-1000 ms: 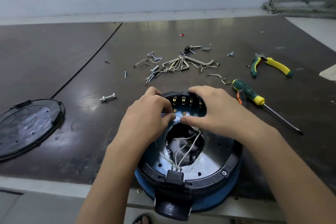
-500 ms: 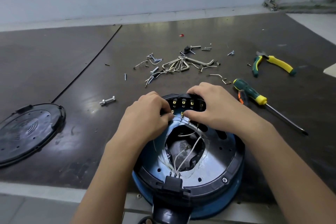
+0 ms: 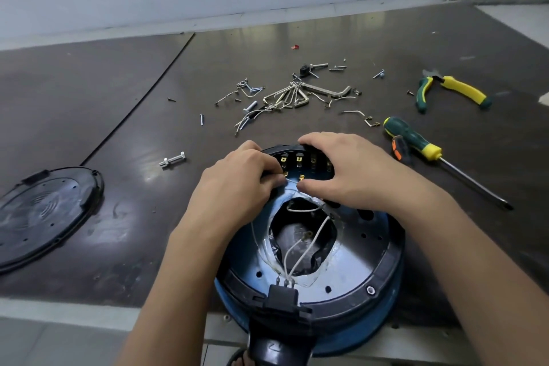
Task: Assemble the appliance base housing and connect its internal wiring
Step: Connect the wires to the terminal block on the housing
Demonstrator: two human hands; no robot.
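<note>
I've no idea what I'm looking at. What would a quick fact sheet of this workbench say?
Work piece: round blue and black base housing, open side up, at the near edge of the bench
Left hand: pinches a thin white wire by the brass terminals
Right hand: fingers curled over the housing's far rim, thumb at the same wire
Loose cover: black round plate, far left
Tools: green-yellow screwdriver and pliers, right
Small parts: hex keys and screws beyond the housing; one bolt to its left
</note>
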